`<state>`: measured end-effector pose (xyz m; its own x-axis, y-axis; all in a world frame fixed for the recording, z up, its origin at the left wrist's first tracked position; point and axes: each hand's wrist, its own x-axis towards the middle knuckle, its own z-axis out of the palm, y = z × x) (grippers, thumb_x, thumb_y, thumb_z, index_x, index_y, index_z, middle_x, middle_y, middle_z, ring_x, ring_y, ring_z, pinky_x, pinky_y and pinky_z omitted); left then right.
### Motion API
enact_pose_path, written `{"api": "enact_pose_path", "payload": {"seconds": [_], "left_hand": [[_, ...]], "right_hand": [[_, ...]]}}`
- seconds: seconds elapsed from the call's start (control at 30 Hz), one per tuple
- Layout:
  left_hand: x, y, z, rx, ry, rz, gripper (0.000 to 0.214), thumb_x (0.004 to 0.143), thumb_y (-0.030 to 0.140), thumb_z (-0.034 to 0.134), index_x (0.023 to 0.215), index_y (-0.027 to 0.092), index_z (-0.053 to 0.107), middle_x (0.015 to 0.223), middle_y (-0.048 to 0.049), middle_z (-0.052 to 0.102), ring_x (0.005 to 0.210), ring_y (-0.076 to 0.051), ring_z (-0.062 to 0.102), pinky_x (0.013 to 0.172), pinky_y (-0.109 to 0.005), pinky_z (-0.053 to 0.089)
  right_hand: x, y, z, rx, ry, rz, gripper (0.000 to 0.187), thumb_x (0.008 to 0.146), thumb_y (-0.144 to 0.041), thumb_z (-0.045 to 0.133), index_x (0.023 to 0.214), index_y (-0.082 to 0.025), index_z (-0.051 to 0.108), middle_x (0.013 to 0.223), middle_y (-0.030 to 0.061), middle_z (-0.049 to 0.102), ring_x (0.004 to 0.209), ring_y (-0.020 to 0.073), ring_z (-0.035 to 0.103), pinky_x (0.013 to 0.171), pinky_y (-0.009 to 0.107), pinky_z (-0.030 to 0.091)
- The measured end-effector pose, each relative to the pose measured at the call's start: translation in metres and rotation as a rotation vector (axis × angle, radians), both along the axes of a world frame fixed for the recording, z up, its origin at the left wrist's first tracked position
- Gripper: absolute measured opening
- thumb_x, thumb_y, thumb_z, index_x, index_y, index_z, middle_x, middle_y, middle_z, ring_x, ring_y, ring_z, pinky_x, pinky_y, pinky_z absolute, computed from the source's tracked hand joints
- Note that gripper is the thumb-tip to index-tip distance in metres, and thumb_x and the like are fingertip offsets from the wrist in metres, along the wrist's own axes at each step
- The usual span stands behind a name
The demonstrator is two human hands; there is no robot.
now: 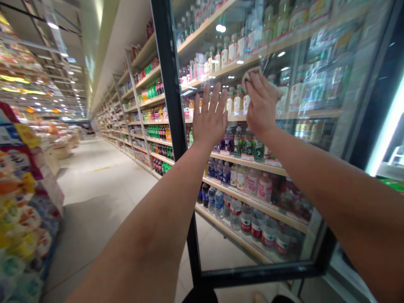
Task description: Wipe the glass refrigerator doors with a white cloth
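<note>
A glass door in a black frame stands swung out in front of me. Against its pane lies my left hand, flat with fingers spread, near the door's left frame bar. Further right and slightly higher, my right hand presses a pale cloth to the glass. Parts of the cloth show above the fingers and at the hand's right side; the rest is hidden under the palm. Through the pane, shelves of bottled drinks are visible.
Long drink shelves run back along the aisle, left of the door. A tiled floor stretches between them and a display of colourful packages at far left. A bright light strip stands at the right.
</note>
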<state>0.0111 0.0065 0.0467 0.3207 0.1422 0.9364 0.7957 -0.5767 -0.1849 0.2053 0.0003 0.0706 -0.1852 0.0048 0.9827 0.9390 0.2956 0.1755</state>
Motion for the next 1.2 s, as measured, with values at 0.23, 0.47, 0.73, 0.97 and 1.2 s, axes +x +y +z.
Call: {"api": "enact_pose_path", "payload": {"seconds": [0.23, 0.47, 0.73, 0.97, 1.2], "left_hand": [[-0.001, -0.009, 0.000, -0.027, -0.009, 0.031, 0.073, 0.092, 0.047, 0.022, 0.162, 0.027, 0.025, 0.171, 0.0108, 0.016, 0.159, -0.017, -0.005, 0.131, -0.041, -0.010], [0.000, 0.000, 0.001, -0.048, -0.002, -0.045, 0.116, 0.050, 0.059, 0.045, 0.159, 0.039, 0.009, 0.158, 0.0366, 0.021, 0.131, 0.008, -0.050, 0.130, -0.044, -0.016], [-0.006, -0.019, 0.012, -0.155, -0.009, -0.082, 0.093, 0.068, 0.065, 0.030, 0.158, 0.042, 0.022, 0.159, 0.0306, 0.028, 0.143, 0.000, -0.041, 0.130, -0.040, -0.018], [-0.007, -0.031, 0.073, -0.058, -0.037, 0.018, 0.073, 0.088, 0.044, 0.023, 0.158, 0.029, 0.038, 0.166, 0.0116, 0.028, 0.158, -0.024, 0.010, 0.133, -0.043, -0.002], [0.002, 0.003, 0.080, -0.001, -0.024, -0.010, 0.074, 0.090, 0.049, 0.016, 0.162, 0.037, 0.025, 0.158, 0.0350, 0.013, 0.127, 0.011, -0.044, 0.131, -0.041, -0.018]], "right_hand": [[-0.001, 0.003, 0.002, -0.010, -0.061, -0.009, 0.056, 0.104, -0.035, 0.016, 0.150, -0.035, 0.048, 0.158, -0.0073, 0.047, 0.153, 0.0178, 0.030, 0.128, 0.049, 0.025], [0.011, 0.004, 0.004, -0.012, -0.016, -0.033, 0.057, 0.105, -0.044, 0.016, 0.156, -0.036, 0.041, 0.157, -0.0049, 0.047, 0.157, 0.0200, 0.022, 0.129, 0.054, 0.019], [0.008, -0.020, -0.019, 0.025, -0.009, 0.005, 0.056, 0.104, -0.037, 0.019, 0.148, -0.027, 0.053, 0.157, -0.0014, 0.049, 0.150, 0.0230, 0.037, 0.127, 0.051, 0.029], [0.011, -0.020, -0.019, 0.029, 0.019, 0.034, 0.054, 0.102, -0.034, 0.024, 0.145, -0.028, 0.056, 0.155, -0.0007, 0.051, 0.148, 0.0239, 0.039, 0.126, 0.050, 0.028], [0.012, -0.026, -0.020, -0.025, 0.011, 0.050, 0.052, 0.101, -0.034, 0.028, 0.148, -0.040, 0.050, 0.159, -0.0090, 0.045, 0.150, 0.0255, 0.035, 0.126, 0.054, 0.024]]}}
